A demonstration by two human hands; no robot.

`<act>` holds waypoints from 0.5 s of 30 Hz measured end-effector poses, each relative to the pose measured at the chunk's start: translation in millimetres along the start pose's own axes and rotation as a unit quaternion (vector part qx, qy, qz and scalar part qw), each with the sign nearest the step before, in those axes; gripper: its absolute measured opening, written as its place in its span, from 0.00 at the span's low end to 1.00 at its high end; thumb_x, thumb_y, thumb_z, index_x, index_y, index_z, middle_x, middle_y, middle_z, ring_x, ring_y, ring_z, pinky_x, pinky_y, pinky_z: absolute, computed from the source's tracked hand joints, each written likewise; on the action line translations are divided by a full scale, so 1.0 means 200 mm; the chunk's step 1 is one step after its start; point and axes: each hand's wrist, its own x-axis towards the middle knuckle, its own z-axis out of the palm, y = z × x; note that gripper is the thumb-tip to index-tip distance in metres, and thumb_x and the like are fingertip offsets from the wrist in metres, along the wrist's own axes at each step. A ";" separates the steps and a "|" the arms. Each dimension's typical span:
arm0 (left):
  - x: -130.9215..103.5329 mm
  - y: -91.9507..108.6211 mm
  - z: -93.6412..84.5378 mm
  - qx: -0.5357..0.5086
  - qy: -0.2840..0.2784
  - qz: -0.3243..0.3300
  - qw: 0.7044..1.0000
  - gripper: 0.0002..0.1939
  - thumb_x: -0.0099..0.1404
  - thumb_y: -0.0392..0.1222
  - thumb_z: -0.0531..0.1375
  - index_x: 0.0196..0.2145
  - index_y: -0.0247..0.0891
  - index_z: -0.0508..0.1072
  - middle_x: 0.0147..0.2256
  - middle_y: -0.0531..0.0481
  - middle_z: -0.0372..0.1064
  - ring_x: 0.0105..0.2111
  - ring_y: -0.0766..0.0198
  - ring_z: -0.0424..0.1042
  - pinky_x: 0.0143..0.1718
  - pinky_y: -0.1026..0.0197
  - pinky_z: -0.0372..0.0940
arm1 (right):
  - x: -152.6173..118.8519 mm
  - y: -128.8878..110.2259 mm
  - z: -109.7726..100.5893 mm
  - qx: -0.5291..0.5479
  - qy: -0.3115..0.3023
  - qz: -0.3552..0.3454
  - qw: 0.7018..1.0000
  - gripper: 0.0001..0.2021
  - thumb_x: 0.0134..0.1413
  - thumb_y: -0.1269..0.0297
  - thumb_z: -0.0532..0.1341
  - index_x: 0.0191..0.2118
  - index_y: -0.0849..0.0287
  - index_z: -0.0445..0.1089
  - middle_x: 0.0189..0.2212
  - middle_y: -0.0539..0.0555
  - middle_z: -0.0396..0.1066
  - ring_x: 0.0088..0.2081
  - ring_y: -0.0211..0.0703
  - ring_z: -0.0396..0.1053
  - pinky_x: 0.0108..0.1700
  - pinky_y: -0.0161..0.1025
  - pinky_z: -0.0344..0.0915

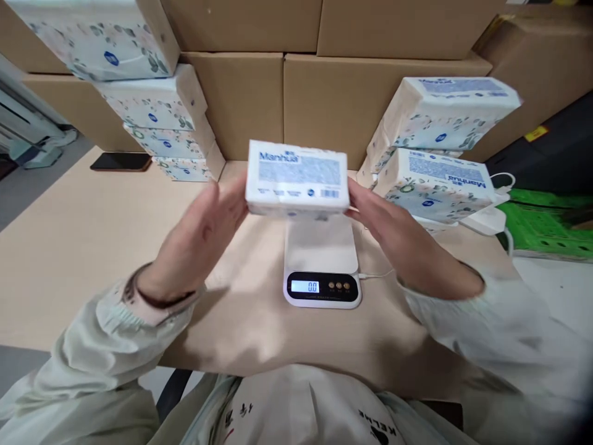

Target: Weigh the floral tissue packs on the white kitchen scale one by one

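A white and blue tissue pack (297,179) marked "Manhua" is held up between my two hands. My left hand (199,232) presses against its left end, and my right hand (391,225) grips the right end. Below the pack stands a white digital scale (322,253), its back part hidden by the pack. The lit scale display (306,287) reads 0.0, and the pack appears to be held above the plate, not resting on it.
Tissue packs are stacked at the left (152,105) and at the right (440,185). Behind them rises a wall of cardboard boxes (333,111). A dark phone (121,162) lies on the table (92,247) at the far left. A green crate (546,225) stands at the right, and a white cable (377,274) runs from the scale.
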 end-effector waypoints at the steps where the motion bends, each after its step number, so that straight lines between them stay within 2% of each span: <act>1: -0.02 -0.01 0.04 -0.003 -0.021 -0.014 1.000 0.34 0.78 0.67 0.49 0.67 0.45 0.73 0.71 0.53 0.61 0.79 0.45 0.36 0.81 0.40 0.38 | -0.08 0.01 -0.04 -0.010 0.011 0.024 1.000 0.28 0.72 0.41 0.54 0.73 0.34 0.58 0.74 0.37 0.59 0.78 0.57 0.51 0.80 0.66 0.50; 4: -0.03 -0.11 0.13 -0.016 -0.073 -0.057 0.996 0.34 0.79 0.67 0.46 0.71 0.50 0.67 0.73 0.55 0.57 0.79 0.46 0.39 0.81 0.37 0.41 | -0.26 0.09 -0.11 -0.020 0.049 0.081 0.995 0.29 0.70 0.41 0.57 0.72 0.33 0.59 0.74 0.38 0.60 0.78 0.59 0.52 0.80 0.68 0.48; 8: -0.02 -0.26 0.16 -0.039 -0.088 -0.085 0.992 0.33 0.78 0.68 0.47 0.71 0.52 0.68 0.73 0.54 0.58 0.78 0.45 0.46 0.79 0.34 0.47 | -0.35 0.24 -0.13 -0.005 0.086 0.120 0.989 0.28 0.69 0.41 0.59 0.70 0.35 0.64 0.73 0.41 0.61 0.77 0.59 0.54 0.80 0.70 0.46; 10: -0.04 -0.32 0.15 -0.030 -0.050 -0.087 0.994 0.33 0.78 0.68 0.49 0.70 0.52 0.69 0.74 0.54 0.56 0.78 0.45 0.46 0.79 0.33 0.47 | -0.37 0.32 -0.10 0.007 0.133 0.099 0.986 0.27 0.69 0.42 0.59 0.70 0.38 0.66 0.72 0.44 0.64 0.75 0.58 0.59 0.80 0.68 0.49; 12: -0.07 -0.37 0.14 -0.016 0.023 -0.070 0.997 0.31 0.77 0.67 0.51 0.69 0.54 0.69 0.74 0.55 0.54 0.78 0.47 0.47 0.78 0.32 0.47 | -0.40 0.40 -0.05 0.007 0.200 0.029 0.979 0.25 0.71 0.45 0.58 0.69 0.42 0.68 0.71 0.48 0.67 0.73 0.57 0.63 0.78 0.66 0.54; 15: -0.12 -0.46 0.12 0.006 0.149 0.007 0.989 0.28 0.78 0.64 0.53 0.66 0.52 0.73 0.72 0.52 0.59 0.76 0.50 0.54 0.77 0.35 0.51 | -0.44 0.51 0.00 -0.041 0.294 -0.081 0.952 0.22 0.74 0.51 0.54 0.68 0.43 0.69 0.68 0.50 0.71 0.71 0.56 0.66 0.75 0.66 0.60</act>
